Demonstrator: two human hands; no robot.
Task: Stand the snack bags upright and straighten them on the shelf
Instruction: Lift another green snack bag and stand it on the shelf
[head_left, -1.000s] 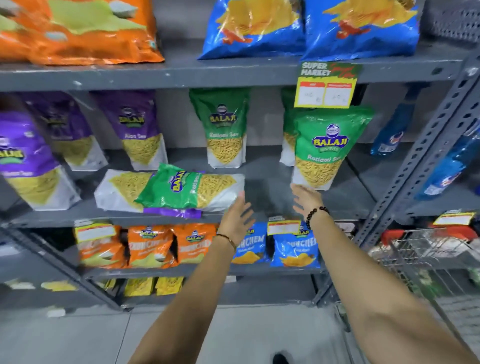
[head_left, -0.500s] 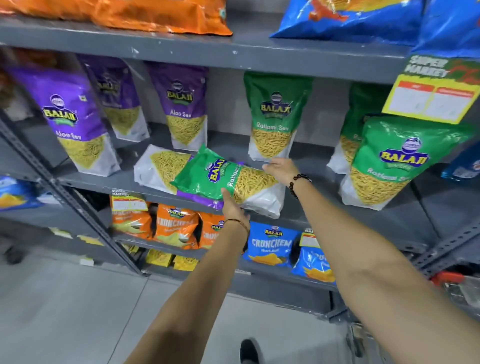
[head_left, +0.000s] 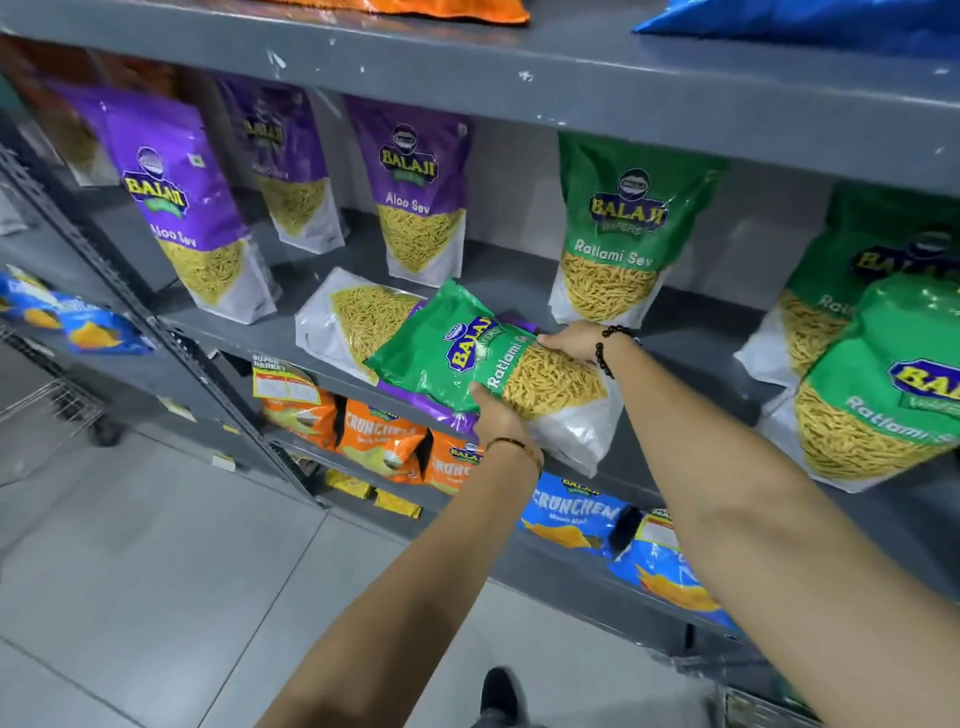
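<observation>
At the centre of the frame, a glossy green plastic pouch of Ratlami Sev (head_left: 483, 358) lies on its side on the grey metal shelf (head_left: 670, 353), resting across a flat purple-and-white pouch (head_left: 348, 317) beneath it. The left hand (head_left: 493, 410) grips the green pouch's lower edge, fingers curled under and thumb on top. The right hand (head_left: 574, 340) presses on its upper edge, fingers closed along the rim. A dark beaded bracelet (head_left: 605, 345) circles the right wrist. Behind, towards the upper left, purple Aloo Sev pouches (head_left: 421, 202) stand upright; right of centre, an upright green Ratlami Sev pouch (head_left: 623, 228) stands against the back. Orange snack bags (head_left: 379, 441) sit on the lower shelf.
</observation>
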